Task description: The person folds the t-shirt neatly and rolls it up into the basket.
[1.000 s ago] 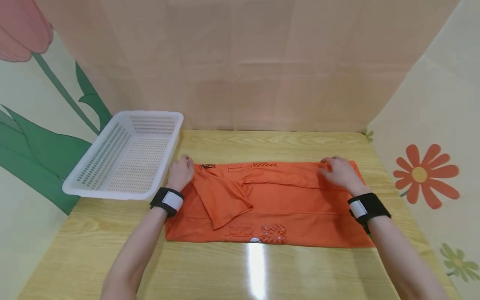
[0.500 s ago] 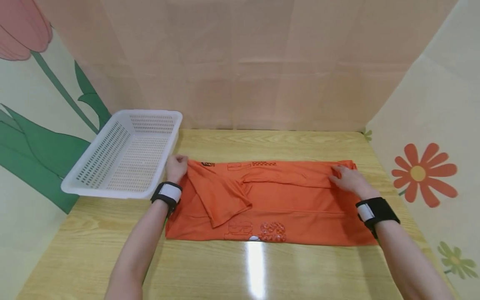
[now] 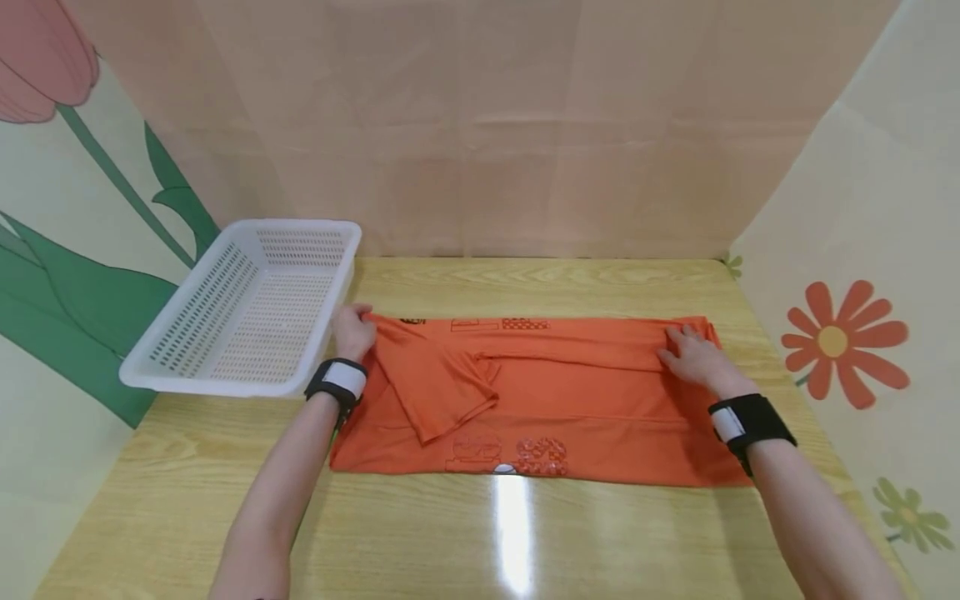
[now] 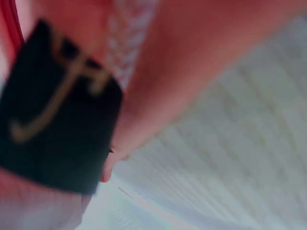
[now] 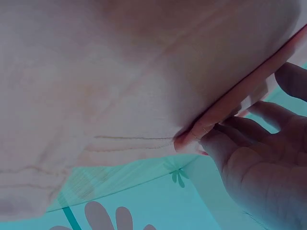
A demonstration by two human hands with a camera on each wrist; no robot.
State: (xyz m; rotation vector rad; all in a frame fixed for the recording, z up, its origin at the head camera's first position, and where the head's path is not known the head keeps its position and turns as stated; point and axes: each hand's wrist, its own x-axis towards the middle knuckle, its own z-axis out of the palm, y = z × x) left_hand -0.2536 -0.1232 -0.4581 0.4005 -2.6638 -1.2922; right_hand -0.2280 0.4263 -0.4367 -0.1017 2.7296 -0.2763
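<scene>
An orange T-shirt (image 3: 570,392) lies across the table in a long folded strip, with a short sleeve (image 3: 435,387) laid over its left part and dark printing along its far edge. At the far left corner, my left hand (image 3: 354,333) holds the cloth, fingertips partly hidden in the head view. My right hand (image 3: 697,358) rests on the far right part, its fingers spread over the folded-over layer. In the right wrist view, the fingers (image 5: 244,129) touch that layer's edge beside a stitched hem. Blurred cloth and skin fill much of the left wrist view.
A white plastic basket (image 3: 341,287) with slotted walls stands at the back left, close beside my left hand. The wooden table (image 3: 420,542) ends at a pink back wall (image 3: 480,167). Flower-painted panels flank both sides.
My left hand has moved slightly left, drawing the shirt's far left corner with it. My right hand has slid right along the far edge, and its fingers now lie flatter on the cloth.
</scene>
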